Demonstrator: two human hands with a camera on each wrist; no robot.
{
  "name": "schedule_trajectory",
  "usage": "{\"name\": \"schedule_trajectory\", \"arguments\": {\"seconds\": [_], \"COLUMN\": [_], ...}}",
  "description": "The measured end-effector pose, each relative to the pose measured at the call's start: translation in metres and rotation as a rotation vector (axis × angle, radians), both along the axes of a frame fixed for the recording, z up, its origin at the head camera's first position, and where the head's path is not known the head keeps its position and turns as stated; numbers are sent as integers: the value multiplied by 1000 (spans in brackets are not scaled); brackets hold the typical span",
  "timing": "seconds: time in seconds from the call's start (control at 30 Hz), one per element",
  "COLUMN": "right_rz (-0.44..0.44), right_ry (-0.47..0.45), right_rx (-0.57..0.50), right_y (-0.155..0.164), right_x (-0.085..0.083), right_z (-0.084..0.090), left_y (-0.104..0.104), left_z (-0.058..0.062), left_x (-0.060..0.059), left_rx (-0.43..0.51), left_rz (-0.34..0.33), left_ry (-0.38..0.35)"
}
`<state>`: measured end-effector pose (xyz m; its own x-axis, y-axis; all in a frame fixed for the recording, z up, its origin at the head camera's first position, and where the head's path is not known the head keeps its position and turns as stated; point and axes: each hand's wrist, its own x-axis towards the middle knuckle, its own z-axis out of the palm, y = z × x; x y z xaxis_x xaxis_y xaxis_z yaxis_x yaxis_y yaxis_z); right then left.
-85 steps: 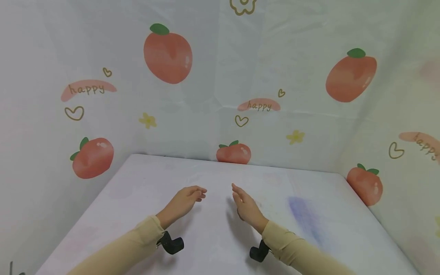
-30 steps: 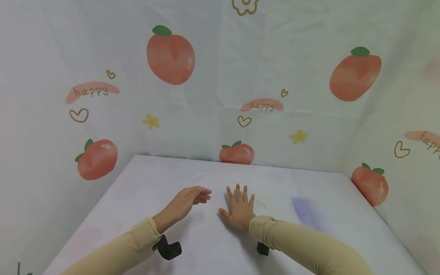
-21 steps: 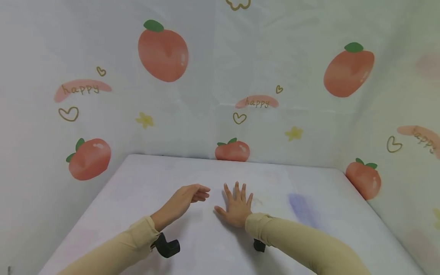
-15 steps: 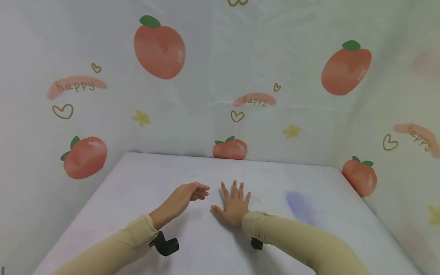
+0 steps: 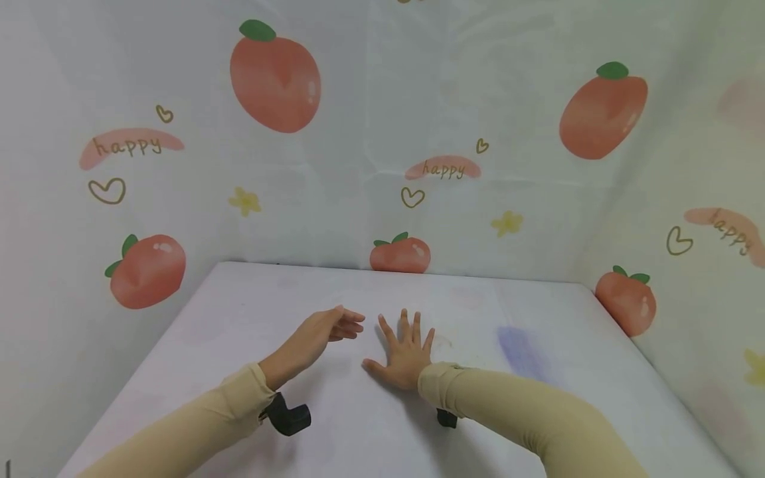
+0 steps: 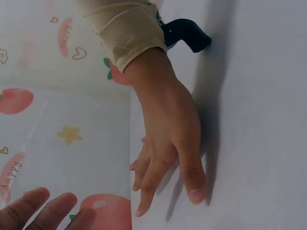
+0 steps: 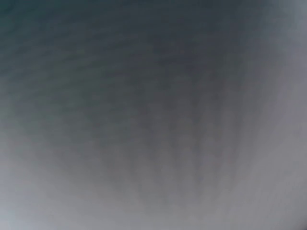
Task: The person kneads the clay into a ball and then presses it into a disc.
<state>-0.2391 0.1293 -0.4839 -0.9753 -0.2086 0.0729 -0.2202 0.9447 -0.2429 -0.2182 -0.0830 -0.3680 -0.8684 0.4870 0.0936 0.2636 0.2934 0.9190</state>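
Observation:
My left hand (image 5: pixel 315 337) hovers above the white table (image 5: pixel 251 292), palm turned inward, its fingers extended and slightly bent with nothing in them. To its right, my right hand (image 5: pixel 403 356) is palm down over the tabletop, fingers spread wide and thumb pointing left. The two hands are apart. In the left wrist view the right hand (image 6: pixel 168 115) fills the middle, with shadow beside it, and the left hand's fingertips (image 6: pixel 53 211) show at the lower left. Whether the right palm touches the table is hard to tell. Only a dark blur appears in the right wrist view.
Beige sleeves (image 5: pixel 508 398) cover both forearms, and a black wrist camera (image 5: pixel 289 417) hangs under the left one. A blue-violet smudge (image 5: pixel 520 348) marks the table at right. White sheeting (image 5: pixel 370 119) printed with red fruit stands behind and at both sides.
Earlier both palms faced inward; the right hand has since turned palm down and spread its fingers. The left hand has stayed nearly in place. The head view has shifted slightly.

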Motion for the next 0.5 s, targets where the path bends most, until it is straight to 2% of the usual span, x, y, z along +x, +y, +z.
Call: {"name": "schedule_trajectory", "arguments": {"seconds": [0.2, 0.5], "right_rz": [8, -5], "right_ry": [2, -50], "right_rx": [41, 101], "right_y": [-3, -5], "right_x": [1, -3], "right_z": [2, -1], "left_y": [-2, -3], "left_z": [7, 7], "left_x": [1, 3], "left_rx": [16, 35], "left_rz": [8, 25], "left_ry": [10, -25]}}
